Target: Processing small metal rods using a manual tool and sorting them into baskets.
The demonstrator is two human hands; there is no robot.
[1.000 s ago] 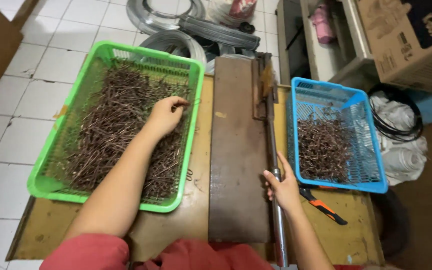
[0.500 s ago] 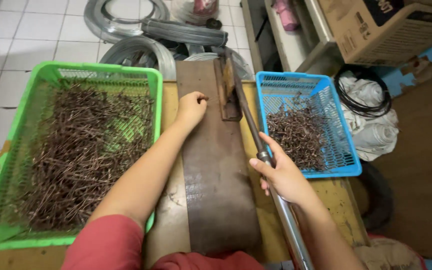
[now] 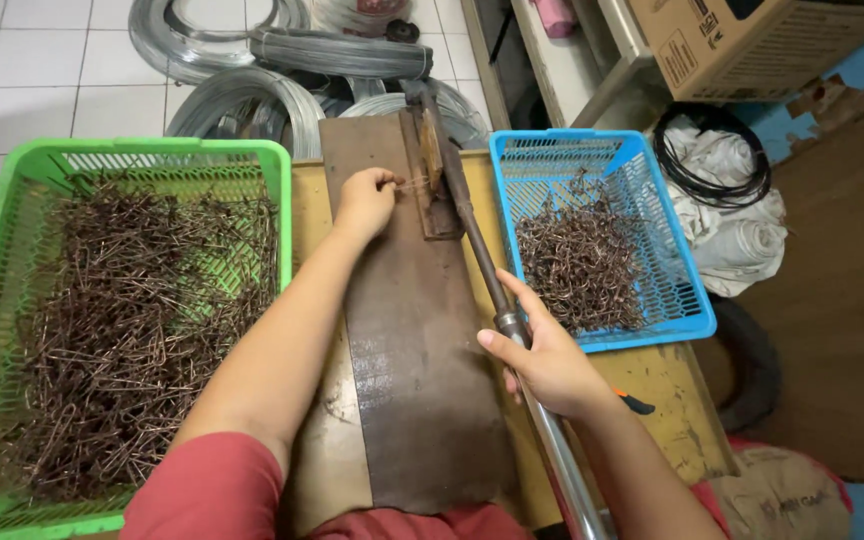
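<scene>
The left hand (image 3: 364,200) is pinching a short piece of rusty wire (image 3: 413,184) against the far end of the brown metal plate (image 3: 407,330), just beside the lever's blade. The right hand (image 3: 544,358) is wrapping its fingers around the long lever handle (image 3: 497,300), nearer the person. The green basket (image 3: 12,200) of wire pieces is sitting to the left, the blue basket (image 3: 697,310) to the right.

Single head view; looks steeply down over workbench (image 3: 672,385); close range; floor at frame top
</scene>
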